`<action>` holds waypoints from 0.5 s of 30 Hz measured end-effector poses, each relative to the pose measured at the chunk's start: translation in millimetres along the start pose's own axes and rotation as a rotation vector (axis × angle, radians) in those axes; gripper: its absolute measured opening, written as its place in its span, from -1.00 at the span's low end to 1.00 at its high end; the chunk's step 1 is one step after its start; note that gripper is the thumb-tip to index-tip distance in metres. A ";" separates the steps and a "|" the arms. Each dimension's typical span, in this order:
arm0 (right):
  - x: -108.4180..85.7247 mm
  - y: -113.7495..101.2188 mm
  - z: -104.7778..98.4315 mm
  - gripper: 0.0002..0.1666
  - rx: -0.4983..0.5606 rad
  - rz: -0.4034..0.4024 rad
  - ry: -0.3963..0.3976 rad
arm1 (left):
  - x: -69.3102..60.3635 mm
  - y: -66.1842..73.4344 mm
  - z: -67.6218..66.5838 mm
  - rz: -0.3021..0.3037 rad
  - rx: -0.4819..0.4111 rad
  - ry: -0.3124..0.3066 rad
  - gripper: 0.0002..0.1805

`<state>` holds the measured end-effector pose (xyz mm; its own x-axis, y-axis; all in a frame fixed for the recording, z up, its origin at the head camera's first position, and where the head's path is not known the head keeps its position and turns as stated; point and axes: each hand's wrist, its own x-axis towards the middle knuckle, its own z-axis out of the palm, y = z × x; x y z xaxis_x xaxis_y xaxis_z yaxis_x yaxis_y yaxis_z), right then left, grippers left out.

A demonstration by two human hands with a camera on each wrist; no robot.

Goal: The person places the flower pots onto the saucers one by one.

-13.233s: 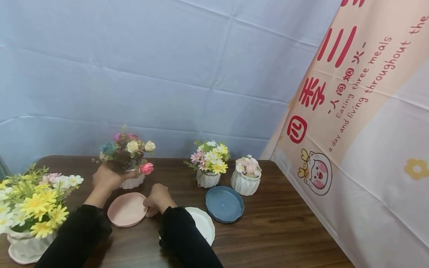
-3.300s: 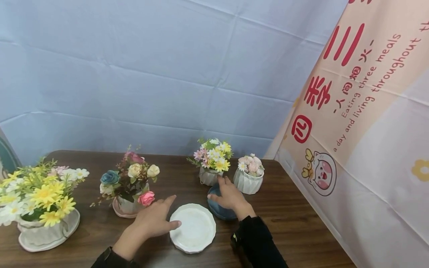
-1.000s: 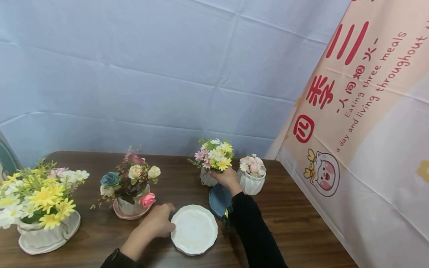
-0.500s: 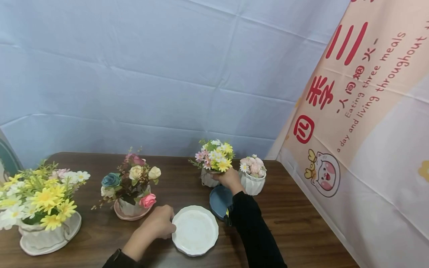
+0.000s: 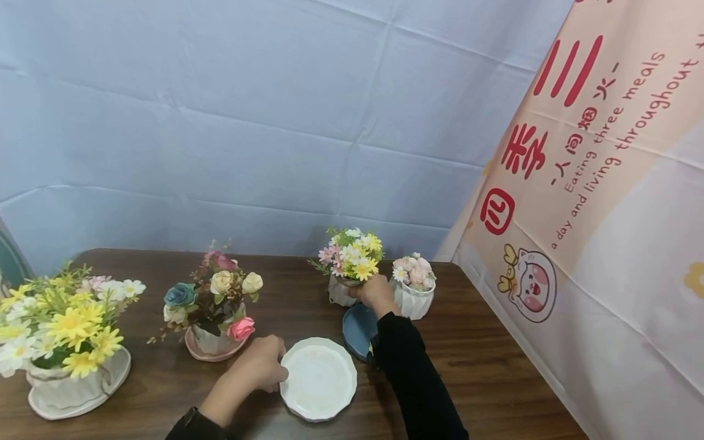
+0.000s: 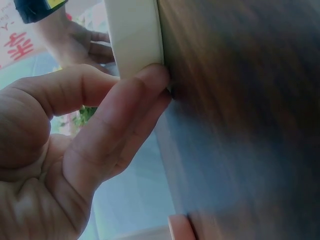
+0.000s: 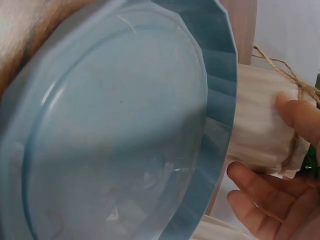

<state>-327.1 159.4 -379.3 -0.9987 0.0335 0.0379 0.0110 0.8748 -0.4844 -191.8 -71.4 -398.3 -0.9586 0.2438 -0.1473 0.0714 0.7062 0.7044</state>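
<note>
My left hand (image 5: 263, 365) pinches the left rim of the white scalloped saucer (image 5: 319, 379); the left wrist view shows thumb and fingers on the saucer's edge (image 6: 136, 40). Farther back, my right hand (image 5: 379, 293) grips a white flowerpot (image 5: 340, 294) of pink, white and yellow daisies (image 5: 354, 253). In the right wrist view, thumb and fingers lie on either side of this pot (image 7: 260, 120), near its twine bow (image 7: 297, 82). The blue saucer (image 5: 357, 331) sits in front of the pot, partly hidden by my right sleeve.
A pot of pale pink flowers (image 5: 414, 299) stands right of my right hand. At left, a rose pot (image 5: 211, 342) sits on a pink saucer (image 5: 192, 348), and a larger daisy pot (image 5: 68, 391) on a white saucer (image 5: 121, 373). Cloth (image 5: 220, 122) hangs behind the table.
The rose pot now stands on the pink saucer. My left hand has moved from it to the white saucer, and my right hand has closed round the daisy pot. The last half second shows almost no motion.
</note>
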 end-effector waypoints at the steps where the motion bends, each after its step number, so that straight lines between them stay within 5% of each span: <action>1: -0.5 -0.4 -0.2 -0.33 0.002 0.002 -0.004 | 0.3 -0.6 0.0 0.000 -0.008 0.000 -0.85; 15: -2.9 -2.6 -2.9 -0.39 -0.005 0.037 -0.030 | 2.3 -4.3 -0.4 0.013 -0.037 -0.014 -0.79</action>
<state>-324.1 158.5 -375.6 -0.9986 0.0517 -0.0066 0.0485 0.8756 -0.4806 -194.3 -74.2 -401.4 -0.9536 0.2623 -0.1477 0.0731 0.6776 0.7318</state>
